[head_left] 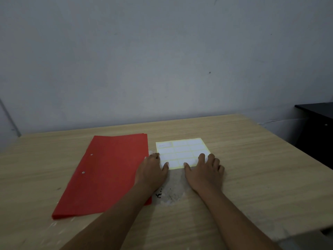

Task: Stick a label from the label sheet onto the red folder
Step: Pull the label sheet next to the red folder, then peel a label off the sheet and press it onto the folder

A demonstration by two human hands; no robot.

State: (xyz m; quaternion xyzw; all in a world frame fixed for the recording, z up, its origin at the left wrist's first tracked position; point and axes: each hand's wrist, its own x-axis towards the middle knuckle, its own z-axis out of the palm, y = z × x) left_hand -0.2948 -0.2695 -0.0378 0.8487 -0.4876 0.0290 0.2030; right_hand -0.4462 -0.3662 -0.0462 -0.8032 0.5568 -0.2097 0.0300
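Note:
A red folder lies flat and closed on the wooden table, left of centre, with two metal rivets near its left edge. To its right lies the label sheet, yellowish backing with rows of white labels. My left hand rests palm down at the sheet's near left corner, fingertips on the sheet's left edge, wrist over the folder's right edge. My right hand lies palm down on the sheet's near right part, fingers spread on the labels. Neither hand holds anything.
The wooden table has a worn, whitish patch with black marks just in front of the sheet. A grey wall stands close behind the table. A dark cabinet stands at the right, beyond the table's edge.

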